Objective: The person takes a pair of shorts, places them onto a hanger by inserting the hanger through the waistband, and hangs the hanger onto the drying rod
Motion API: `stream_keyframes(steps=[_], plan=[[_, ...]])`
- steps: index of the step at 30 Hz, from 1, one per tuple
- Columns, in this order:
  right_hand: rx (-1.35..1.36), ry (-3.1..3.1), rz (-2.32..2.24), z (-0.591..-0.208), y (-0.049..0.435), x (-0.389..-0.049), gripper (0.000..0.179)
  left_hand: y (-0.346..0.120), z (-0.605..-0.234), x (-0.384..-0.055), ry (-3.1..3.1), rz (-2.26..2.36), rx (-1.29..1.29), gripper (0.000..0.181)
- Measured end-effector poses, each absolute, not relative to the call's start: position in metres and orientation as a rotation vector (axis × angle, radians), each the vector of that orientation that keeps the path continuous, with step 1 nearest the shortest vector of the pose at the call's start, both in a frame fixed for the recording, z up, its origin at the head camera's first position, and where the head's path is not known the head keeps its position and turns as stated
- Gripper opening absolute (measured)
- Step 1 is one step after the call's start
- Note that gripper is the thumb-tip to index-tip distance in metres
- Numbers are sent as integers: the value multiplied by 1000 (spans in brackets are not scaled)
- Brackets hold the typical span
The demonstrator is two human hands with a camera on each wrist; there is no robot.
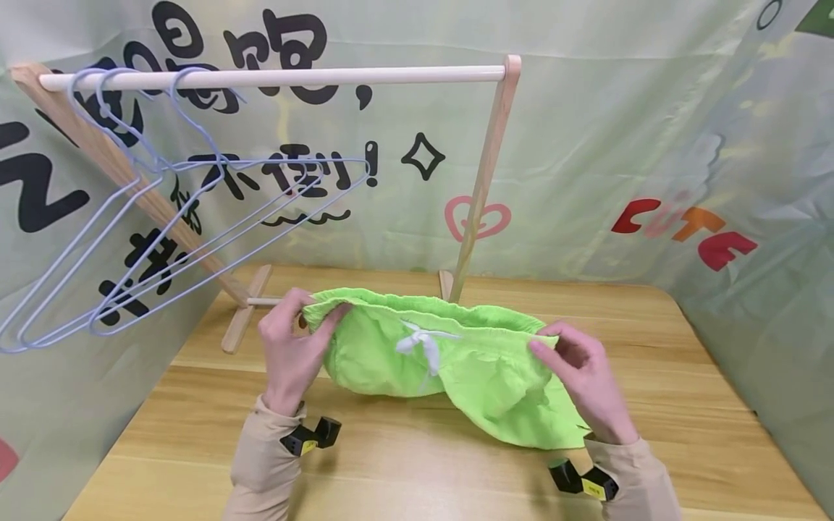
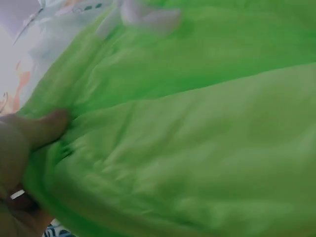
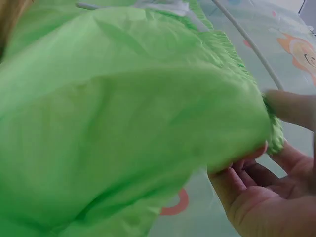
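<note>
Bright green shorts [image 1: 391,354] with an elastic waistband and a white drawstring bow [image 1: 420,344] are stretched between my two hands over the table. My left hand [image 1: 289,347] pinches one end of the waistband, thumb on the front and fingers behind. At the other end, my right hand [image 1: 586,373] grips the waistband between thumb and fingers. The waist opening faces up, and the legs hang down toward me. In the left wrist view the thumb [image 2: 49,126] presses into the green cloth. The right wrist view shows fingers [image 3: 247,173] partly tucked behind the shorts.
A wooden rack with a white rail [image 1: 293,78] stands at the back left. Several light blue hangers [image 1: 215,181] hang at its left end, reaching toward my left hand. The wood-grain table [image 1: 404,463] lies below, with printed cloth walls [image 1: 586,130] around it.
</note>
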State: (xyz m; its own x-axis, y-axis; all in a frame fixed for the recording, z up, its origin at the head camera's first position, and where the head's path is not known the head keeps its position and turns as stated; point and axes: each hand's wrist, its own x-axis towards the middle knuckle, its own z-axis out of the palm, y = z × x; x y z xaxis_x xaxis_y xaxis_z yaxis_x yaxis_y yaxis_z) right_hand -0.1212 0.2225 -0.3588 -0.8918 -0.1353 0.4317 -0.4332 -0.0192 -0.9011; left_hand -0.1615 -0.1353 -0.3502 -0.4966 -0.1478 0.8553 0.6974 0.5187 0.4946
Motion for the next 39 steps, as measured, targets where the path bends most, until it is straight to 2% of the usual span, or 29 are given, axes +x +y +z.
stream_keyframes(steps=[7, 12, 16, 21, 26, 30, 33, 39], plan=[[665, -2275, 1672, -368, 210, -126, 16, -133, -343, -155, -1741, -1123, -409, 25], [580, -2227, 1532, -373, 199, -127, 17, -132, -339, -151, -1751, -1042, -467, 23], [515, -2149, 1537, -373, 192, -126, 19, -127, -334, -149, -1440, -875, -564, 13], [505, -2088, 1550, -376, 187, -127, 18, -118, -330, -149, -1082, -644, -519, 18], [423, -1954, 1574, -378, 194, -133, 16, -130, -337, -151, -1480, -744, -728, 9], [408, -1815, 1613, -376, 203, -135, 14, -140, -346, -156, -1893, -767, -789, 31], [422, -1746, 1670, -373, 209, -135, 12, -142, -350, -158, -2076, -733, -795, 37], [315, -1782, 1803, -365, 215, -129, 15, -143, -354, -158, -2417, -761, -751, 28]])
